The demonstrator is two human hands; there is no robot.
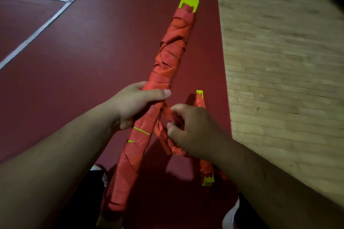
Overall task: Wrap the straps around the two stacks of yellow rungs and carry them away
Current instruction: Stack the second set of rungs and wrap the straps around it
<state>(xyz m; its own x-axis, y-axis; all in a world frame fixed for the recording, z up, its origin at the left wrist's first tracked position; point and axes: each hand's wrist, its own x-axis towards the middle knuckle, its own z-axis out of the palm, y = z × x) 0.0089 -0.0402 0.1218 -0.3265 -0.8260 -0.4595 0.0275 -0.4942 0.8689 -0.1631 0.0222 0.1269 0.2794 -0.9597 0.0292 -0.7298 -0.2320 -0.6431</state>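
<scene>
Here, one wrapped stack of yellow rungs (173, 52) is gripped mid-length by the left hand (134, 102), a loose strap (163, 135) is pinched by the right hand (195, 130), and the second stack (207, 171) is left on the red floor (111, 42).

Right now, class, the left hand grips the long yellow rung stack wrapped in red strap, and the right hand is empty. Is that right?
No: the head view shows the right hand pinching a loose length of red strap, not empty. The left hand does grip the long yellow rung stack wrapped in red strap.
</scene>
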